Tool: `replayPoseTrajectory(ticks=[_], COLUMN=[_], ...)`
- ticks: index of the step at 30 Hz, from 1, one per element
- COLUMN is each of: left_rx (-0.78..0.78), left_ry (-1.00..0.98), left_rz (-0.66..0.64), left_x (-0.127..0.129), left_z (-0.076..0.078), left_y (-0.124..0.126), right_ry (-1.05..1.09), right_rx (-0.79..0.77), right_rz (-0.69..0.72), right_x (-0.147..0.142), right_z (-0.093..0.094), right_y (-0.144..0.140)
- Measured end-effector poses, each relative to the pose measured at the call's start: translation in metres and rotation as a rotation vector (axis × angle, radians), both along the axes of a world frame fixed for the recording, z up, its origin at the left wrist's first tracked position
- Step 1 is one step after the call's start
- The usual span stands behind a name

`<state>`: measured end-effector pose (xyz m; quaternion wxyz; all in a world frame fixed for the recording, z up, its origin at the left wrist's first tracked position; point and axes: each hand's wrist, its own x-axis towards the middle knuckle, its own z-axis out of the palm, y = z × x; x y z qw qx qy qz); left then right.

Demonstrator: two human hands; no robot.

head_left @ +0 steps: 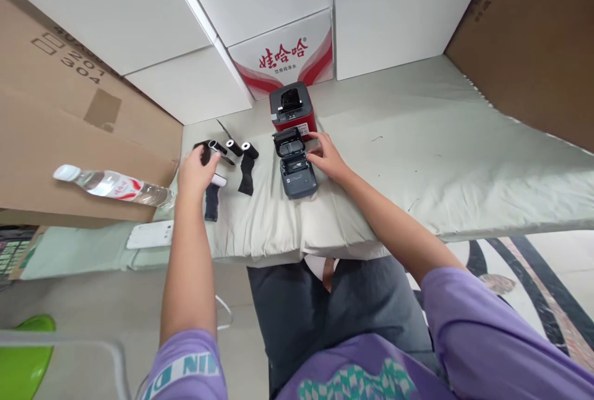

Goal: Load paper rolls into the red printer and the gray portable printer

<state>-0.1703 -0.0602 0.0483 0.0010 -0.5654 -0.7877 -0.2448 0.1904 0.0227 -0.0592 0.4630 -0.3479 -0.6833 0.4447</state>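
Note:
A small dark-grey label printer [299, 182] lies on the covered surface with its lid [288, 140] swung up. My right hand [327, 156] touches its right side, fingers apart. Behind it stands a red and black printer [292, 109]. My left hand [197, 171] is over a group of dark items at the left, thumb and fingers apart; what lies under its fingers is partly hidden. Near it are a black roll with a hollow core [216, 145], another black roll [234, 148] and a third black roll [250, 151] with a strip unrolled. A white roll-like piece [219, 180] trails a dark strip [211, 203].
A water bottle [116, 185] lies at the left by a large cardboard box [69, 128]. A white flat object [151, 234] rests near the front edge. White cartons [283, 57] line the back, and another brown box [533, 47] stands right.

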Motion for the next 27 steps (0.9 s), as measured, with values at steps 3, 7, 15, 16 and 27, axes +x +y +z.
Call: replayPoseTrajectory(ticks=[3,7,15,16,27], left_rx=[-0.083,-0.149,0.304,0.3,0.224], left_ry=[-0.014,-0.031,-1.105,-1.161,-1.458], left_rz=[-0.086,-0.17,-0.24,-0.291,-0.545], left_x=[0.037,0.07,0.105,0.115,0.177], left_z=[0.001,-0.006,-0.015,-0.019,-0.044], left_y=[0.029,0.055,0.011,0.006,0.038], right_ry=[-0.013,-0.006,-0.047,-0.045,0.051], right_rx=[0.011,-0.001,0.019,0.02,0.217], right_rz=[-0.001,-0.009,-0.002,-0.002,-0.036], right_x=[0.0,0.0,-0.002,-0.002,0.008], right_z=[0.0,0.004,0.001,0.001,0.029], right_y=[0.0,-0.003,-0.002,-0.002,-0.022])
